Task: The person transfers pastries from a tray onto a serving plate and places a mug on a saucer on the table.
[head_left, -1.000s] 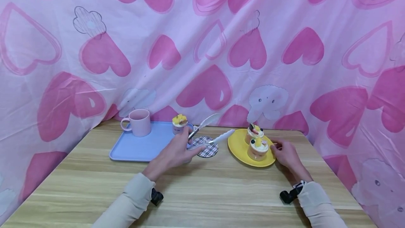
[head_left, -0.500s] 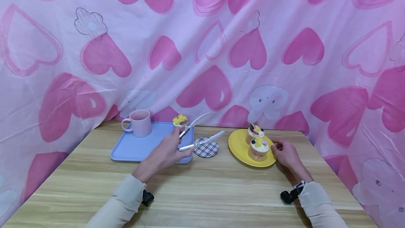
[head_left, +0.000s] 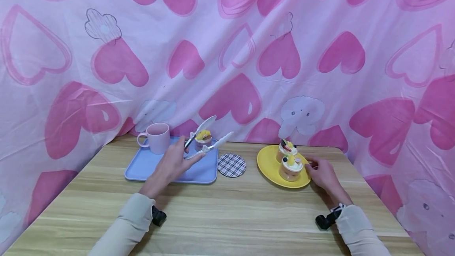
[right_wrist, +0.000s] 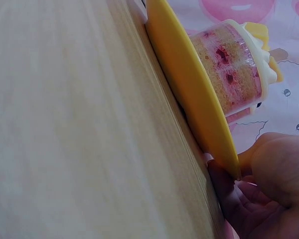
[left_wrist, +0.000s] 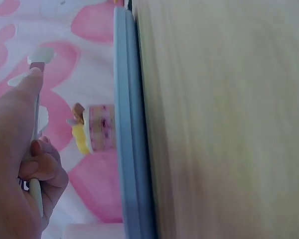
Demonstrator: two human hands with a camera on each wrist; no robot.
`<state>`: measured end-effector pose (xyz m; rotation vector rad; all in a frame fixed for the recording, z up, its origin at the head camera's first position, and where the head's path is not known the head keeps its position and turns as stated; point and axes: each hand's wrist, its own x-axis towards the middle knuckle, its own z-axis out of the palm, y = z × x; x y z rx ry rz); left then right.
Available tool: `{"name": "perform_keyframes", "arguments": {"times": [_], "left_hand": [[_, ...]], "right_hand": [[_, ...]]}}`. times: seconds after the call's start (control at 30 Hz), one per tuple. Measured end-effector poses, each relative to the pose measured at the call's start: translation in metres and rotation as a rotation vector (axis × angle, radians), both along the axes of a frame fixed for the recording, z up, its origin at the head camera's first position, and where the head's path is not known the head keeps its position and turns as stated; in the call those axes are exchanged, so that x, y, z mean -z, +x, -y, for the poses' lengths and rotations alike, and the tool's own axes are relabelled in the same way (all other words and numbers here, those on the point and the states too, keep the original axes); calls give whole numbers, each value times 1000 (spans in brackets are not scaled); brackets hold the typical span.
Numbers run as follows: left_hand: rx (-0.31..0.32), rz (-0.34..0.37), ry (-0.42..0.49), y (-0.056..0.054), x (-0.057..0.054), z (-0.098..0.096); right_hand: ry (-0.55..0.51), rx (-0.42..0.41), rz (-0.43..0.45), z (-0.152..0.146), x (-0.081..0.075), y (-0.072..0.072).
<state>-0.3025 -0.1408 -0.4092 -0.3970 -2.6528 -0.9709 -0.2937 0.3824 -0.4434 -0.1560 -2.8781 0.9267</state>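
My left hand [head_left: 174,160] grips a pair of tongs [head_left: 209,148], their white-tipped arms spread apart. The tongs reach over the blue tray [head_left: 149,171], one arm on either side of a small dessert cup [head_left: 203,142] with yellow topping in the head view. In the left wrist view that cup [left_wrist: 101,127] stands on the tray, its cake layers visible. My right hand [head_left: 321,174] pinches the rim of the yellow plate [head_left: 264,165], thumb above and fingers below. Two cream-topped dessert cups stand on this plate, the nearer cup [head_left: 290,171] partly covering the farther cup [head_left: 283,150].
A pink mug [head_left: 158,139] stands at the back left of the tray. Between tray and plate lies a round checked coaster [head_left: 232,165] on the wooden table [head_left: 234,216]. A pink heart-patterned curtain [head_left: 227,82] hangs behind the table's far edge.
My left hand has moved left with the tongs, from above the coaster back to the tray's dessert cup, uncovering the coaster. My right hand has stayed at the plate's rim.
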Motion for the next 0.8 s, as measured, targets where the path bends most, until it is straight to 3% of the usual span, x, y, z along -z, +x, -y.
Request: {"name": "perform_keyframes", "arguments": {"times": [0.43,0.8], "left_hand": [[-90,85,-10,-6,2,18],[-111,153,-36,-10,5,23]], "right_hand": [[5,-4,-16,-2,2,-1],[3,-12,-23,-2,2,0]]}}
